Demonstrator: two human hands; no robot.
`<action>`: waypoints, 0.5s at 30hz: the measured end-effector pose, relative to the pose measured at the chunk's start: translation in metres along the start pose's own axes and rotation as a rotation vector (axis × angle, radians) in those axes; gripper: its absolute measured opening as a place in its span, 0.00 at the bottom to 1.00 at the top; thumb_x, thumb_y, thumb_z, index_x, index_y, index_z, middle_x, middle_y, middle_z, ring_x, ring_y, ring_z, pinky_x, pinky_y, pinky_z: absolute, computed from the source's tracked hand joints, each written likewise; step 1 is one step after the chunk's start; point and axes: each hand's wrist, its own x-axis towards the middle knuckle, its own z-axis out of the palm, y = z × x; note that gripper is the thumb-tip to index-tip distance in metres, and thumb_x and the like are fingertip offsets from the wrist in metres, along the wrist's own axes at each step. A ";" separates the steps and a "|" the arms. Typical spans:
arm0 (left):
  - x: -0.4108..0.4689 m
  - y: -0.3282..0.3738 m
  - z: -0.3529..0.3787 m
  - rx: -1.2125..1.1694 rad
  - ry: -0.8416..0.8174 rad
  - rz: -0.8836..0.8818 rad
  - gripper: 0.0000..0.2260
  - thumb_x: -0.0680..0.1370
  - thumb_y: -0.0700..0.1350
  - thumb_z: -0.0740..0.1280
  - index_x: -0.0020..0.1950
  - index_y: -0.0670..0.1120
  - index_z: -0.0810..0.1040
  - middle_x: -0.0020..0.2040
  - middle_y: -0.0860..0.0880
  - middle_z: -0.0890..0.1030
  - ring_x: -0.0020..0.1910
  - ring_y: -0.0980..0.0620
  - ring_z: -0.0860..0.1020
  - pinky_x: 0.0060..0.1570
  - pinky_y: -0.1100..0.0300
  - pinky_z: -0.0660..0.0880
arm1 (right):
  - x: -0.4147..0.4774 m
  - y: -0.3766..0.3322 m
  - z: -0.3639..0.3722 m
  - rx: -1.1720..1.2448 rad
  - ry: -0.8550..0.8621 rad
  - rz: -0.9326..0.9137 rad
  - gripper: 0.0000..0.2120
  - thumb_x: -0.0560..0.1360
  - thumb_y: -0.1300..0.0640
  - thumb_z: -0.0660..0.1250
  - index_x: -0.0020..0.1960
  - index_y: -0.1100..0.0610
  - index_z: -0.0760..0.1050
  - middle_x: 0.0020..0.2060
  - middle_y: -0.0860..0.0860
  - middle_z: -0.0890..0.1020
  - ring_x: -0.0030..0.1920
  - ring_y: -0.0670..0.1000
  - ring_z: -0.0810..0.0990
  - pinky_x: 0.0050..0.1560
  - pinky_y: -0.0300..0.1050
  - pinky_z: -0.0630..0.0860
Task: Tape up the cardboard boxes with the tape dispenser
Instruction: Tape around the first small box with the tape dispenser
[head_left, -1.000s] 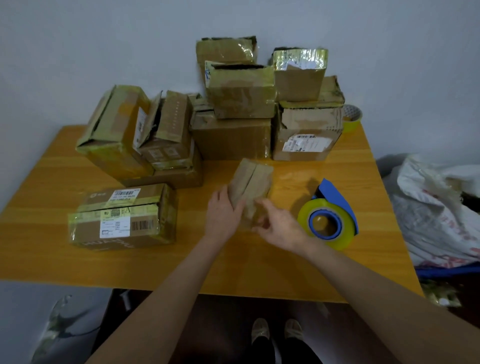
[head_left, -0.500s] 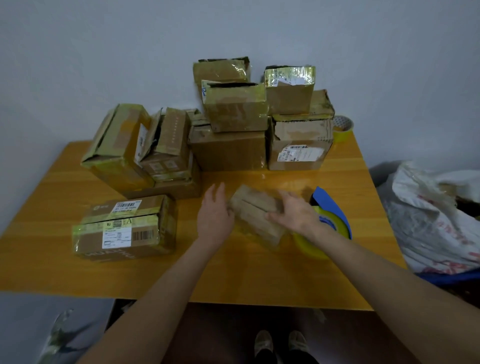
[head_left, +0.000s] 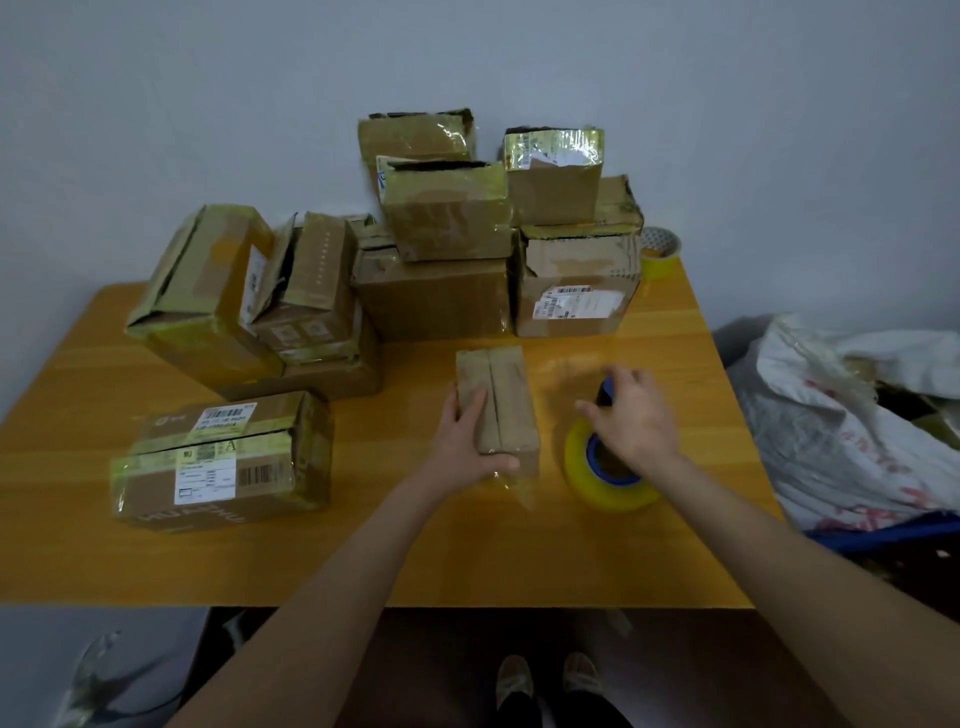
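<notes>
While the left hand (head_left: 470, 441) gripped the small box (head_left: 506, 395), the right hand (head_left: 636, 415) covered the tape dispenser (head_left: 608, 478) just right of it, grasp undeterminable. Step: fetching the dispenser; the next move probably required tape along the seam (head_left: 493, 400).

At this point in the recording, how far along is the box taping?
Done: the labelled box at front left is wrapped in yellowish tape. In hand: the left hand holds the small box, its top seam apparently bare, while the right hand is on the tape dispenser. Left: that seam, and the back pile, where several boxes have gaping tops.
</notes>
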 end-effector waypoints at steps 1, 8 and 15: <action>0.000 -0.003 0.001 0.033 -0.003 0.004 0.49 0.70 0.55 0.75 0.79 0.53 0.45 0.78 0.46 0.36 0.77 0.44 0.44 0.73 0.46 0.53 | 0.003 0.015 -0.009 -0.038 -0.012 0.088 0.33 0.74 0.41 0.69 0.73 0.53 0.63 0.67 0.56 0.69 0.67 0.59 0.69 0.63 0.54 0.72; 0.005 -0.007 -0.002 0.142 0.001 0.052 0.48 0.71 0.51 0.74 0.78 0.55 0.42 0.77 0.46 0.34 0.77 0.44 0.45 0.74 0.48 0.53 | 0.014 0.075 0.001 0.112 -0.385 0.340 0.21 0.74 0.50 0.73 0.58 0.65 0.75 0.41 0.58 0.77 0.37 0.55 0.75 0.37 0.52 0.73; 0.000 -0.012 0.011 0.491 0.148 0.047 0.48 0.72 0.53 0.73 0.78 0.54 0.39 0.78 0.44 0.37 0.67 0.43 0.70 0.60 0.51 0.74 | 0.018 0.074 0.004 0.092 -0.383 0.344 0.17 0.74 0.50 0.72 0.52 0.63 0.75 0.38 0.58 0.77 0.34 0.54 0.74 0.35 0.49 0.71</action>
